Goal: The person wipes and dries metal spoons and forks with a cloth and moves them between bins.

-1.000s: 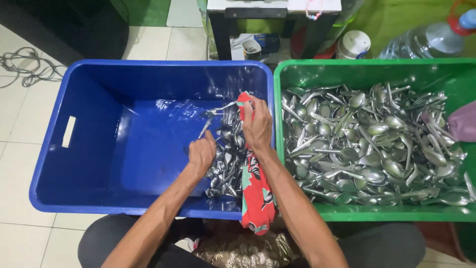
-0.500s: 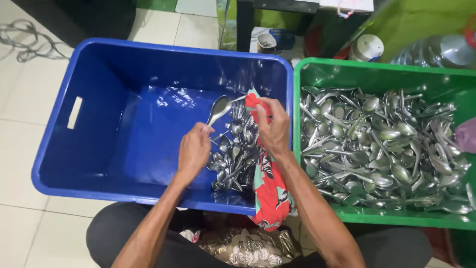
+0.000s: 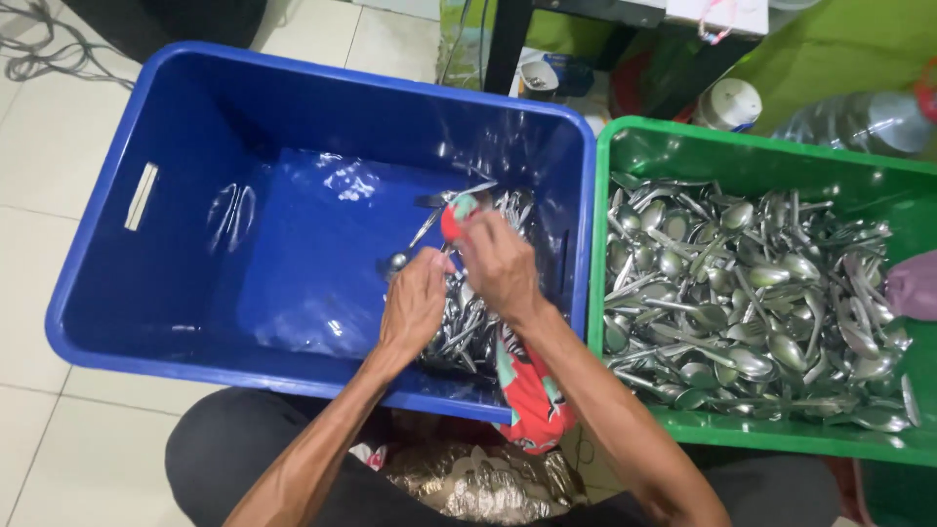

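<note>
My left hand (image 3: 415,307) grips the handle of a metal spoon (image 3: 395,263) over the blue crate (image 3: 107,259). My right hand (image 3: 500,265) holds a red patterned cloth (image 3: 527,390) bunched around the spoon's bowl end; the cloth's tail hangs over the crate's near rim. Under both hands a pile of metal spoons (image 3: 459,327) lies at the right side of the blue crate. The green crate (image 3: 742,444) to the right is filled with several more spoons (image 3: 752,293).
Behind the crates stand a dark table leg (image 3: 503,44), a white lidded jar (image 3: 730,102) and a large clear water bottle (image 3: 859,122). Cables (image 3: 39,44) lie on the tiled floor at far left. A purple cloth (image 3: 913,283) sits at the green crate's right edge.
The spoon lifted by my left hand has come down and its bowl is now wrapped in the cloth. My right hand moved left onto it. The view shifted.
</note>
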